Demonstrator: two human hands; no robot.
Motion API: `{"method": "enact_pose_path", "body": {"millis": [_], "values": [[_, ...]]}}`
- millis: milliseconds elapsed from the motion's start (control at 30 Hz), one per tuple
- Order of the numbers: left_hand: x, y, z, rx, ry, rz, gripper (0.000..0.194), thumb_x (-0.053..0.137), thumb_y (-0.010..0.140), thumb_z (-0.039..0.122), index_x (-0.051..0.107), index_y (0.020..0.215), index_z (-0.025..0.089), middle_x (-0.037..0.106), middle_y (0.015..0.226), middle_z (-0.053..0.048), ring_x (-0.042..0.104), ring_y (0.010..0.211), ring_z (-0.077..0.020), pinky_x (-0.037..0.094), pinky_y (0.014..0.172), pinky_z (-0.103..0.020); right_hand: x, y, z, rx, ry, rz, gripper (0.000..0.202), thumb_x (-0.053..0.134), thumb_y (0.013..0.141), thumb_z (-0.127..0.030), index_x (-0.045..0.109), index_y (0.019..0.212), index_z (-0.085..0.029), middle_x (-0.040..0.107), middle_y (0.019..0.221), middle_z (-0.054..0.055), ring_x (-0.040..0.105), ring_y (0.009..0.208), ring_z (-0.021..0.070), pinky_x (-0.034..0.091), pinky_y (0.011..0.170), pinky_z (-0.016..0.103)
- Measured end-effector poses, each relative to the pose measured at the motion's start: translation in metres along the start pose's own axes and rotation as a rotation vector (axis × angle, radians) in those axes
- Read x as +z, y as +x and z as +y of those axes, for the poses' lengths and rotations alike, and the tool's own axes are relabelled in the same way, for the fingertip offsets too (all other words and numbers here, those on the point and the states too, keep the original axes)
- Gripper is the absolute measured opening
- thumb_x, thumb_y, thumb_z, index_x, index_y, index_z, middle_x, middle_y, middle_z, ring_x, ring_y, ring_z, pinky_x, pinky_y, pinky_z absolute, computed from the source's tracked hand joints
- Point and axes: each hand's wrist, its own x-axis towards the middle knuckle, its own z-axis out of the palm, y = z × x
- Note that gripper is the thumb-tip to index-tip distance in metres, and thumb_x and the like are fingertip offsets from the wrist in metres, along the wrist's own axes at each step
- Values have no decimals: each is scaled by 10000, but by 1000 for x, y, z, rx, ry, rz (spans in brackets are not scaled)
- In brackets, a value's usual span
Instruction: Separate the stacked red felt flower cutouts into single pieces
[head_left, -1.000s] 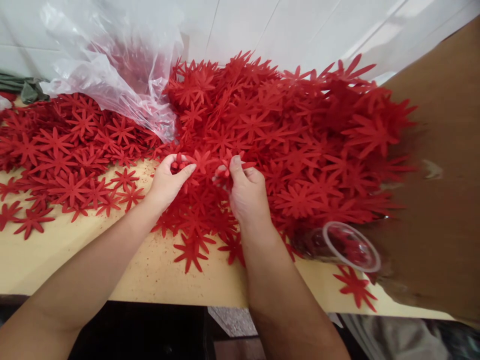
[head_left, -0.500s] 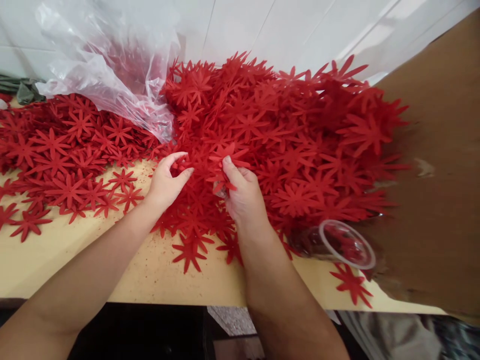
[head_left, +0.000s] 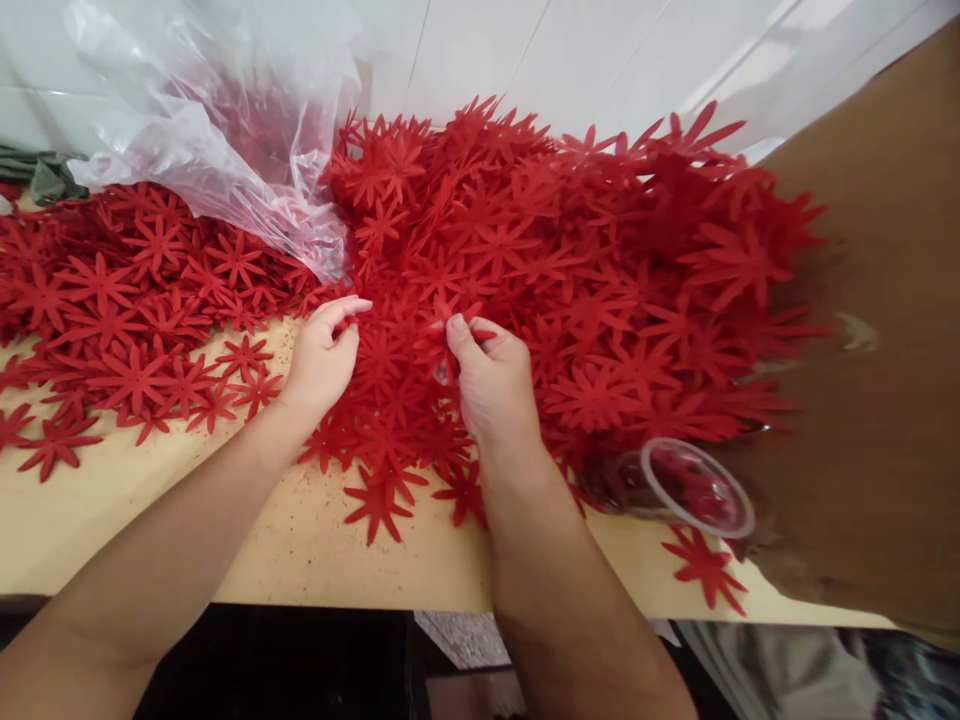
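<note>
My right hand is closed, thumb pressed on the fingers, around a red artificial-flower petal piece. A small shiny, see-through bit shows just below that grip; I cannot make out what it is. My left hand hovers to the left at the pile's near edge, fingers curved and thumb slightly apart from the index finger. Red shows in that gap, and whether it is the pile behind cannot be told. Both hands are in front of a large heap of red star-shaped petal pieces.
A second heap of red petal pieces spreads at the left, below a clear plastic bag. A clear plastic cup lies on its side at the right, next to a cardboard sheet. The yellow tabletop ends in front.
My left hand has drawn slightly left, its thumb moving closer to the fingers. My right hand has turned a little and still grips the red petal piece.
</note>
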Motion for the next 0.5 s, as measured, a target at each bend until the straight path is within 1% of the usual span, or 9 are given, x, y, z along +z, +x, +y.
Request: {"method": "enact_pose_path", "body": {"millis": [67,167,233,300,400,433,500], "values": [[-3,2,-1,27,10,45,307,439,750,80,649,956,168,636,1065,-42,554,1032,-127,365,993,-282,0,0,3,-5,-19,16,334,658,651,-522,560,605,-206,435,432,-66,372,380,67,317,376,213],[-5,2,3,44,28,116,242,463,754,106,660,874,178,637,944,-26,561,929,-126,399,926,-267,1,0,5,-14,-13,68,355,670,641,-522,529,584,-201,458,477,-58,453,470,82,397,474,219],[-4,0,10,32,-5,103,177,506,757,150,661,838,177,633,897,-26,558,874,-124,412,879,-250,2,-1,5,3,1,66,363,655,652,-531,523,596,-198,475,502,-54,485,513,88,421,516,222],[-1,-5,17,0,-87,0,134,568,743,199,656,840,169,637,887,-29,559,846,-121,419,849,-242,4,-3,3,17,27,-14,345,651,656,-531,553,663,-201,518,551,-46,517,556,94,442,550,224],[5,-11,25,-87,-229,-194,181,635,711,247,641,870,161,647,915,-32,567,839,-115,426,824,-237,6,-5,1,-3,63,-168,353,696,630,-493,578,820,-219,579,673,-41,535,593,82,453,563,210],[6,-12,26,-123,-271,-235,196,643,707,258,636,877,162,649,920,-29,570,836,-111,428,815,-233,7,-6,0,-4,70,-211,376,708,620,-482,568,855,-225,581,687,-46,523,563,74,445,535,206],[7,-13,28,-185,-336,-264,195,646,706,279,627,862,164,649,894,-17,571,810,-100,431,792,-224,7,-7,0,14,86,-276,399,719,604,-482,537,851,-227,563,653,-63,475,475,61,410,460,204]]}}
